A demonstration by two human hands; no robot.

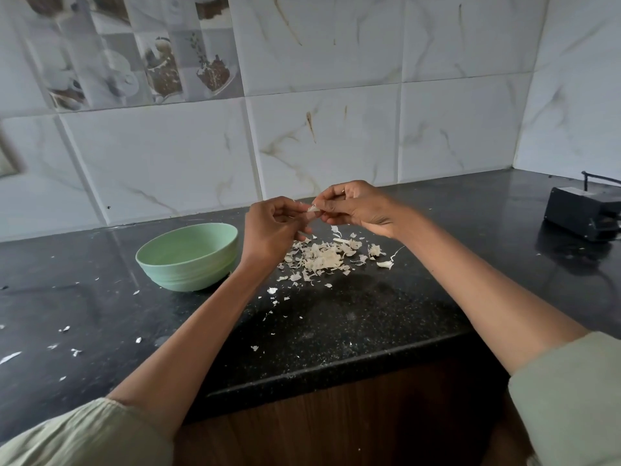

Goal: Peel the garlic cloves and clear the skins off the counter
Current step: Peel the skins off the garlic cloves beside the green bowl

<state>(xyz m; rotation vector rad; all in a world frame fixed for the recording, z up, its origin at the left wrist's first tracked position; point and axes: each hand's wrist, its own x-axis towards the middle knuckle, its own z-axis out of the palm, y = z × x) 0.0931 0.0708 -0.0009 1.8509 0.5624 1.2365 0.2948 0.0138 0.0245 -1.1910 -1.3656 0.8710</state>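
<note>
Now, left hand: pinches garlic clove, above worktop.
Right hand: pinches same clove.
Skins: heaped below, right of green bowl.

No readable text (tiles show pictures only).

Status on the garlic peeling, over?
Both hands pinching garlic clove above counter. Skins pile uncleared. Green bowl beside left wrist.

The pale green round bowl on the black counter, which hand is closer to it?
Left. The left hand hovers just right of the pale green round bowl, near its rim. The right hand is farther right, beyond the left.
</note>
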